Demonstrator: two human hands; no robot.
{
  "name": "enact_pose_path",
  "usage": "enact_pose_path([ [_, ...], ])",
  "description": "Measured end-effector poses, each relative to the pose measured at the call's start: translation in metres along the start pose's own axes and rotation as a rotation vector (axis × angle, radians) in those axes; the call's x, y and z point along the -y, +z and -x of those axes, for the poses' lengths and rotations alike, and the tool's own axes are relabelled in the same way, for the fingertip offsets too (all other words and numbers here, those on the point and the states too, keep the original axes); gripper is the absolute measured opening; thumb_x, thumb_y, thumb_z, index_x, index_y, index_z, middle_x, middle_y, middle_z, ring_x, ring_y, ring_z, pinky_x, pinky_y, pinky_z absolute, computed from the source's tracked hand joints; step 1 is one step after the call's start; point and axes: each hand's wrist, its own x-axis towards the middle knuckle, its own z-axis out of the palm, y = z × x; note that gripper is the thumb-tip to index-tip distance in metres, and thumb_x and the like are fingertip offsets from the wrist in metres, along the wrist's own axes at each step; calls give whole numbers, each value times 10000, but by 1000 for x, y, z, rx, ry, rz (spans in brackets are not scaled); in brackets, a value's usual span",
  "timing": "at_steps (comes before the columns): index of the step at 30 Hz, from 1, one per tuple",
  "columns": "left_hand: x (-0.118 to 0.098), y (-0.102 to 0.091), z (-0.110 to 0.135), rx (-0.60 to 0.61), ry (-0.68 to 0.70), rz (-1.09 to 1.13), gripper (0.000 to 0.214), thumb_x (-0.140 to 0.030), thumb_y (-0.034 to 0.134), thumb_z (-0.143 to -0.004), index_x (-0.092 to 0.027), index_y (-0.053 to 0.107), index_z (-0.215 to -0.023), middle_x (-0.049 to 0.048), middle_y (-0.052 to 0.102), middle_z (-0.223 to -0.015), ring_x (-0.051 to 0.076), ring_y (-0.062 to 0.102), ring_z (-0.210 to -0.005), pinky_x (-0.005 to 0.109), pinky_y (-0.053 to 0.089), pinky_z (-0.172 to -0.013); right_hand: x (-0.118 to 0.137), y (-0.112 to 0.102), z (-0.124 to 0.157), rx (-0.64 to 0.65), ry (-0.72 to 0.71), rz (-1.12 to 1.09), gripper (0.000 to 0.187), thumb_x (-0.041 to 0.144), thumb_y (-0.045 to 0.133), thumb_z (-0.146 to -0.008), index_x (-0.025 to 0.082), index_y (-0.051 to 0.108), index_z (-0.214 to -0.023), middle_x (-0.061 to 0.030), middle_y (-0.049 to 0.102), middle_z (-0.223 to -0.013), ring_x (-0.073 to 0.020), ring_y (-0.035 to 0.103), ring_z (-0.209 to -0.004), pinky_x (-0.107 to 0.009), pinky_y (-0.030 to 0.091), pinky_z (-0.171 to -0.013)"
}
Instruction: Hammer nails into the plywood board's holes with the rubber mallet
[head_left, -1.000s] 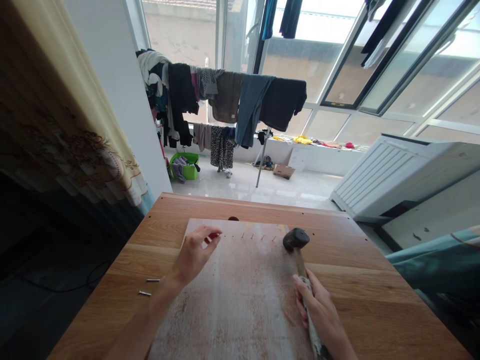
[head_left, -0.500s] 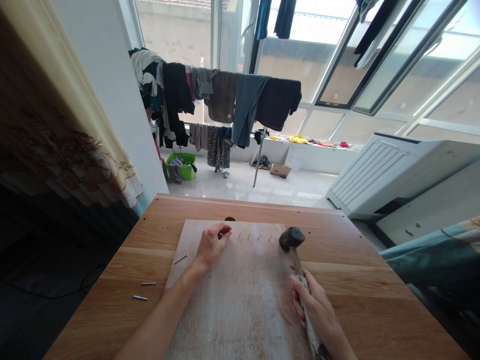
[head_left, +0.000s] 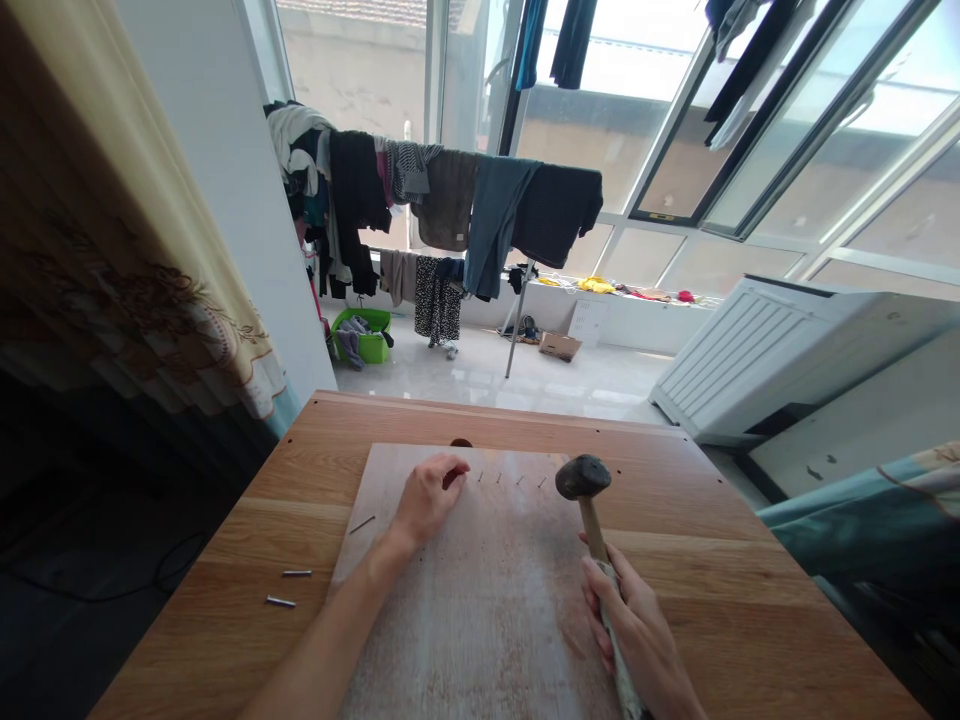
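My left hand point(head_left: 433, 497) is closed in a pinch near the far edge of a worn, pale board point(head_left: 495, 590). Between its fingertips is a small nail, almost wholly hidden. To the right of those fingers, several thin nails point(head_left: 499, 479) stand in a row in the board, some leaning. My right hand point(head_left: 628, 612) grips the handle of a mallet point(head_left: 583, 478) with a dark head and a wrapped lower grip. Its head is raised near the board's far right corner, beside the last nail. A loose nail point(head_left: 362, 525) lies on the board's left side.
Under the board is a wooden table point(head_left: 720, 600); two thicker nails point(head_left: 280, 601) lie on it at the left. Beyond it stand a clothes rack point(head_left: 517, 310) with laundry, a green basket point(head_left: 373, 346) and a white panelled unit point(head_left: 757, 350). A curtain point(head_left: 187, 300) hangs at the left.
My left hand's fingers have shifted slightly right and closed more tightly by the row. The mallet's head has shifted slightly and still hovers near the far right corner.
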Motion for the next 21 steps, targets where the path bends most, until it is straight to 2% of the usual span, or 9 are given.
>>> enact_pose_path([
  [4, 1, 0, 1, 1, 2, -15, 134, -164, 611, -888, -215, 729, -926, 25, 739, -879, 163, 690, -775, 263, 538, -748, 21, 19, 9, 107, -45, -11, 712, 716, 551, -908, 192, 427, -1373, 122, 477, -628, -52, 377, -335, -163, 341, -287],
  [8, 3, 2, 1, -13, -19, -11, 242, -144, 612, -869, -214, 672, -1093, -3, 730, -847, 143, 662, -692, 252, 529, -707, 38, 53, 8, 271, -40, 33, 604, 642, 527, -935, 173, 465, -1311, 121, 469, -631, -44, 385, -333, -146, 312, -284],
  [13, 4, 3, 2, -26, -25, -13, 244, -132, 610, -862, -227, 647, -1083, -23, 726, -836, 130, 653, -672, 233, 508, -694, 43, 90, 2, 296, -50, 46, 587, 625, 503, -917, 151, 492, -1263, 116, 467, -623, -50, 390, -338, -154, 312, -284],
  [18, 3, 2, 2, -33, -33, -27, 356, -7, 583, -773, -230, 655, -1040, -36, 706, -778, 124, 646, -656, 207, 465, -664, 42, 98, 0, 316, -46, 71, 561, 614, 526, -904, 149, 509, -1218, 133, 437, -557, -57, 373, -322, -154, 293, -278],
  [21, 1, 1, 1, -32, -35, -29, 359, 2, 574, -780, -228, 656, -1043, -35, 702, -780, 122, 641, -661, 203, 458, -667, 42, 97, 1, 312, -44, 66, 571, 625, 514, -911, 152, 502, -1231, 134, 434, -568, -51, 361, -317, -154, 294, -283],
])
